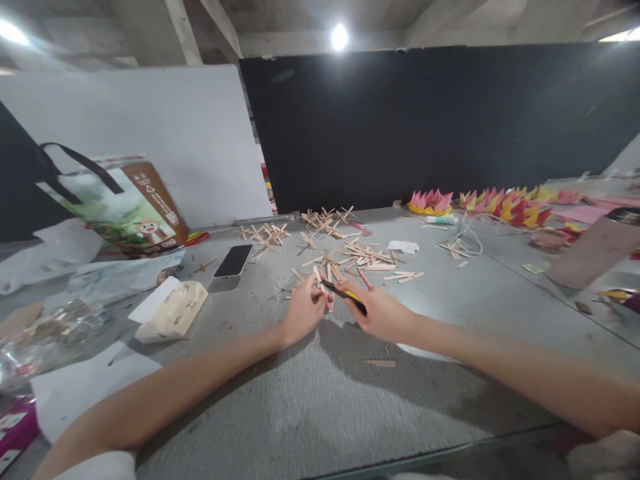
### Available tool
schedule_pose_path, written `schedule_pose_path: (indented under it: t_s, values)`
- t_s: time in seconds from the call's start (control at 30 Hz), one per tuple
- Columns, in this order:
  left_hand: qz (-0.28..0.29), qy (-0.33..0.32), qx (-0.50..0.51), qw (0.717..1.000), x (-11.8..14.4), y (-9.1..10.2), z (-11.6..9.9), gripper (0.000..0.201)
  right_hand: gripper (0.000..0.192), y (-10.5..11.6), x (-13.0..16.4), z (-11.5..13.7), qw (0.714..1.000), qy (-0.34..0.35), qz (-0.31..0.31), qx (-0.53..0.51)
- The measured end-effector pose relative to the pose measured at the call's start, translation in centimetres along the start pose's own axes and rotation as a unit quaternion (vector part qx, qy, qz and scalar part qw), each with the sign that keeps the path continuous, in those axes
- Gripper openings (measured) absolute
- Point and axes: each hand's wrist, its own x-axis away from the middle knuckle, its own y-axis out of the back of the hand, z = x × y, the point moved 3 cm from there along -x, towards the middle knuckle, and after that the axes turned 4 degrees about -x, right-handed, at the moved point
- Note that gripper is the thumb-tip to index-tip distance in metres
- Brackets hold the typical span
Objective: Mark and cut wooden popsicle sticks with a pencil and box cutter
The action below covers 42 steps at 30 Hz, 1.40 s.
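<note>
Grey tabletop (310,400), bare toward 6 o'clock, near edge close. L hand (303,310) pinches a wooden stick (318,277); R hand (383,312) is clamped on a black-yellow cutter (345,293). Stick pile (365,257) at 12, phone (233,261) at 10. Bag (135,210) print unreadable.

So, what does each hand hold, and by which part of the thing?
The right hand holds a black and yellow tool by its rear end. The left hand pinches a wooden stick by its lower end.
</note>
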Motion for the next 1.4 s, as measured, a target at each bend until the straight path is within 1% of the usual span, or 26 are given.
schedule_pose_path:
  t_s: [0.13,0.2,0.27,0.37,0.47,0.57,0.67,0.83,0.97,1.13,1.2,1.27,1.33,1.4]
  values:
    - [0.007,0.001,-0.003,1.000,0.0,-0.1,0.0,0.028,0.032,3.2,-1.6,1.1,0.999,-0.002,0.033,0.003]
    - [0.010,0.004,-0.005,1.000,0.0,-0.1,0.0,0.028,0.031,3.9,-1.9,1.4,0.999,-0.004,0.042,-0.001]
    - [0.010,0.005,-0.012,1.000,-0.1,-0.1,0.1,0.027,0.033,3.6,-1.7,1.3,0.999,-0.010,0.033,-0.007]
    - [0.006,0.001,-0.029,1.000,-0.2,0.0,0.3,0.029,0.038,2.1,-0.9,0.6,1.000,-0.021,0.013,-0.017]
    - [-0.001,-0.001,-0.034,0.999,-0.3,-0.1,0.7,0.033,0.040,0.9,-0.3,-0.1,1.000,-0.024,0.008,-0.018]
    - [-0.018,0.009,-0.020,1.000,-0.4,-0.2,1.0,0.031,0.041,0.6,0.0,-0.4,1.000,-0.023,0.004,-0.002]
    - [-0.026,0.020,0.002,0.999,-0.5,-0.3,1.1,0.026,0.043,0.7,0.1,-0.5,1.000,-0.023,-0.006,0.011]
    - [-0.021,0.032,0.009,0.999,-0.5,-0.3,1.0,0.018,0.044,0.8,0.2,-0.1,1.000,-0.022,-0.012,0.008]
    - [-0.025,0.032,0.005,0.999,-0.6,-0.2,1.0,0.019,0.043,0.9,0.3,0.5,1.000,-0.006,-0.019,0.009]
    - [-0.004,0.006,0.031,0.999,-0.5,-0.3,0.7,0.025,0.044,0.9,0.3,0.5,1.000,-0.020,-0.003,0.010]
    - [0.005,-0.009,0.025,1.000,-0.3,-0.3,0.4,0.024,0.042,1.5,0.0,0.6,1.000,-0.020,0.012,0.020]
    - [0.009,-0.019,0.016,1.000,-0.1,-0.3,0.1,0.021,0.038,2.5,-0.5,0.9,0.999,-0.013,0.027,0.030]
    - [0.011,-0.018,0.014,1.000,0.0,-0.3,-0.1,0.019,0.032,3.6,-1.1,1.3,0.999,-0.010,0.043,0.030]
    - [0.012,-0.011,0.015,1.000,0.0,-0.3,0.0,0.020,0.029,4.0,-1.5,1.6,0.998,-0.015,0.053,0.029]
